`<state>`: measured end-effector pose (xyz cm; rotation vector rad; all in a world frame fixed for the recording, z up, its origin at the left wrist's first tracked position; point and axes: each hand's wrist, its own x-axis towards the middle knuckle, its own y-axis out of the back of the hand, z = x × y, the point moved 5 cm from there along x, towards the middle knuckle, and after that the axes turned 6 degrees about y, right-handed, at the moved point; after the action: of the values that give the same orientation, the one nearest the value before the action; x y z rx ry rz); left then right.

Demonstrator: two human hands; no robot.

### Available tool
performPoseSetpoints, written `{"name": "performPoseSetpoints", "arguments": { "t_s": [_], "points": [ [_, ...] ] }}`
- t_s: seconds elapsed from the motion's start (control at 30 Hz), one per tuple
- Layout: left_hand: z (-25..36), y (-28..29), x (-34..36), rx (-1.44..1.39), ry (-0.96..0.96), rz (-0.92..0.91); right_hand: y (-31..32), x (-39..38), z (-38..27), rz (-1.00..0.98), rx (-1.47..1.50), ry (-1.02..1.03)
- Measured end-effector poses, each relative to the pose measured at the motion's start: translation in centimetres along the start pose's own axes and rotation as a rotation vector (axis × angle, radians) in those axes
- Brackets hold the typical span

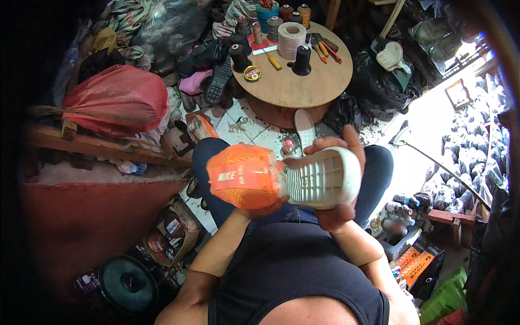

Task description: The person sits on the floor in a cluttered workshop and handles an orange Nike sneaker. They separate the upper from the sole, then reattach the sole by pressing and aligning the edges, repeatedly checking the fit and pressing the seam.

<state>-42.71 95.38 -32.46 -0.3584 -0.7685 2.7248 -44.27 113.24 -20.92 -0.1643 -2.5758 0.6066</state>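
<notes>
Over my lap I hold an orange mesh shoe upper (244, 176) and a white sole (319, 179), which meet end to end at a rough, frayed edge. The sole's ribbed, gridded face is turned up; whether the two are still joined there I cannot tell. My left hand (265, 209) grips the underside of the upper near that edge, most of its fingers hidden beneath. Around the rounded end of the sole is my right hand (337, 215), thumb at the near side and fingers along the far side.
Ahead stands a round wooden table (281, 97) with thread spools, a yellow-handled awl (272, 59) and pliers. Between it and my knees lie another pale sole (305, 127) and a small bottle (287, 146). An orange shoe (203, 127) sits beyond my left knee, near a red bag (119, 100).
</notes>
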Motion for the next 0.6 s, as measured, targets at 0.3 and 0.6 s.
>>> {"name": "performPoseSetpoints", "arguments": {
  "t_s": [0.3, 0.6],
  "points": [
    [1.0, -2.0, -0.3, 0.953, -0.294, -0.136, 0.0, 0.3, 0.8, -0.379, -0.162, 0.044],
    [-0.9, 1.1, -0.9, 0.441, 0.016, 0.006, 0.7, 0.8, 0.0, -0.182, -0.127, -0.040]
  ]
}}
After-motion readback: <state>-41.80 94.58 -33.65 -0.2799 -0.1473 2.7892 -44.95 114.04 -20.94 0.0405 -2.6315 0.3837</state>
